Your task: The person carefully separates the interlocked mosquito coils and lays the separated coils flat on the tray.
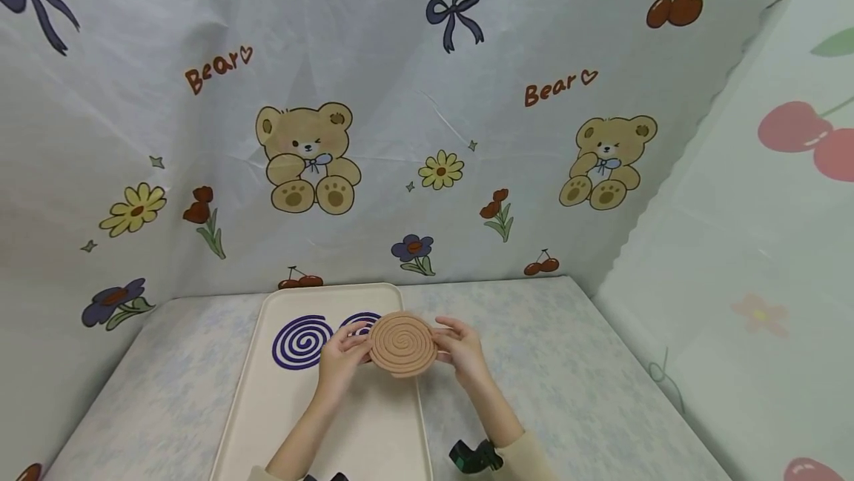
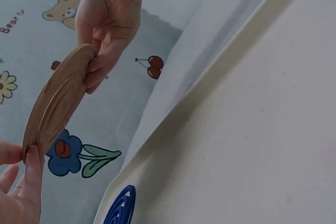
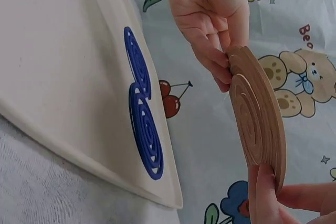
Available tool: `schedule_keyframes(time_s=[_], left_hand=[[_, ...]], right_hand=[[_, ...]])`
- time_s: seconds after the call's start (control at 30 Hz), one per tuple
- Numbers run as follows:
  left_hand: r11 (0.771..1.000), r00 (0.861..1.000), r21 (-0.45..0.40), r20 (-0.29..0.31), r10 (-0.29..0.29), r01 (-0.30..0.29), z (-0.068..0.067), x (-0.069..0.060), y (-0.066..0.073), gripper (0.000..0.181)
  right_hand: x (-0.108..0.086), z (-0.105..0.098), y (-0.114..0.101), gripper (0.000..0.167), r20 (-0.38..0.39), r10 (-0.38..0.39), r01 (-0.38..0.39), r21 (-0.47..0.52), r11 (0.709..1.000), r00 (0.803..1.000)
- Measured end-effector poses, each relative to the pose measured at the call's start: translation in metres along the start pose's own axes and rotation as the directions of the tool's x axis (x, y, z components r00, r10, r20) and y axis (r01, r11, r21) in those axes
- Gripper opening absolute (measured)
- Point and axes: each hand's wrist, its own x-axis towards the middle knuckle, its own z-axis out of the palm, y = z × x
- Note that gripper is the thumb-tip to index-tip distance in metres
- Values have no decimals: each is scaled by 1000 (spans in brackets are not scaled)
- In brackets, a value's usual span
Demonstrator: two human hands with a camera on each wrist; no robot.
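Note:
Between my two hands is a flat, round brown spiral coil [image 1: 403,345], raised above the right edge of the tray and tilted so its face shows. My left hand [image 1: 341,359] pinches its left rim between thumb and fingers. At the opposite rim, my right hand [image 1: 463,350] pinches it the same way. Both wrist views show the brown coil [image 2: 62,98] nearly edge-on, with a smaller raised ring on its underside. On the tray lies a blue spiral coil [image 1: 302,342], and a second blue spiral [image 1: 360,318] behind my left hand is partly hidden.
The long cream tray [image 1: 280,407] with a raised rim lies on a pale mottled tabletop [image 1: 567,385]. A white cloth printed with bears and flowers [image 1: 387,95] hangs behind the table. Another printed sheet [image 1: 747,244] stands on the right. A dark device [image 1: 475,457] sits at my right wrist.

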Motion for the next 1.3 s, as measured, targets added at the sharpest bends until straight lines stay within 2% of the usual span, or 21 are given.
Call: schedule_keyframes(time_s=[0.1,0.13,0.2,0.4,0.67,0.87,1.03,1.3], left_hand=[[999,999,22,-1,-33,33,-9,-4,9,39],[996,997,48,-14,-74,74,-10,-6,14,40],[993,995,69,-16,-97,98,-15,-9,21,40],[982,991,133,-28,-128,131,-26,-19,34,40],[979,989,142,3,-147,145,-37,-31,49,40],[974,986,158,22,-167,161,-47,-38,58,40],[970,987,185,0,-162,159,-51,-37,64,40],[969,979,137,-21,-203,204,-55,-37,64,43]], right_hand=[[-7,6,-3,42,46,-6,5,16,1000,999],[-9,8,-4,43,60,-8,7,21,1000,998],[-11,11,-3,43,76,-10,9,20,1000,997],[-19,18,-7,41,117,-17,17,2,1000,993],[-28,23,-12,43,151,-41,45,-21,999,988],[-35,27,-16,46,181,-51,55,-17,998,982],[-37,32,-15,45,179,-53,55,-3,998,982],[-38,35,-12,45,163,-66,70,-18,997,984]])
